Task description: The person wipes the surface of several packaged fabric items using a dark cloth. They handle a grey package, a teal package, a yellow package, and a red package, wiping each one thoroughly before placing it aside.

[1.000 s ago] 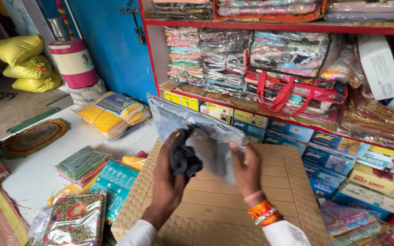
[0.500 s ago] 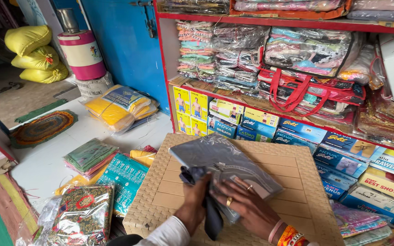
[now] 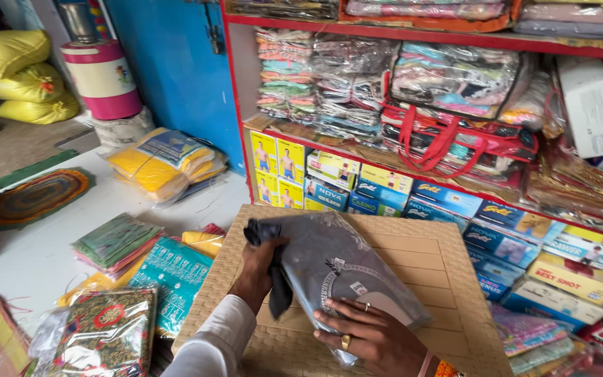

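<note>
Grey cloth in a clear plastic bag (image 3: 347, 269) lies on the woven tan board (image 3: 427, 251), right in the middle of what I see. Going from the left, I see folded packs of bright cloth (image 3: 116, 241) on the white floor, then my left hand (image 3: 259, 269), which is shut tight on a dark cloth (image 3: 273, 269) at the bag's left end. My right hand (image 3: 375, 335) lies flat and open on the bag's near end, and boxes on the red shelf (image 3: 455, 202) sit off to the right.

Single head view, looking down steeply, close over woven mat (image 3: 413, 279), facing shelves (image 3: 455, 35)
</note>
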